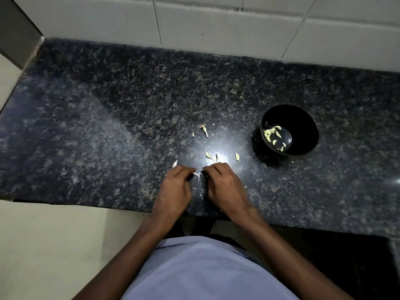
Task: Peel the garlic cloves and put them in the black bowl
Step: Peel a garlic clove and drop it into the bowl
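Note:
My left hand (174, 189) and my right hand (225, 187) meet near the counter's front edge, fingers curled, both pinching one small garlic clove (197, 175) with pale skin sticking out between them. The black bowl (303, 118) stands to the right and a little farther back, with several peeled yellowish cloves (273, 136) lying in its bottom. Loose cloves and skins lie on the counter just beyond my hands: one (237, 156) near the bowl, a pair (211, 156) in the glare, one (175, 163) by my left fingers.
A dry garlic stem (204, 129) and a small piece (194, 134) lie farther back on the dark speckled granite counter (108, 126). White wall tiles (216, 24) rise behind it. The counter's front edge runs under my wrists.

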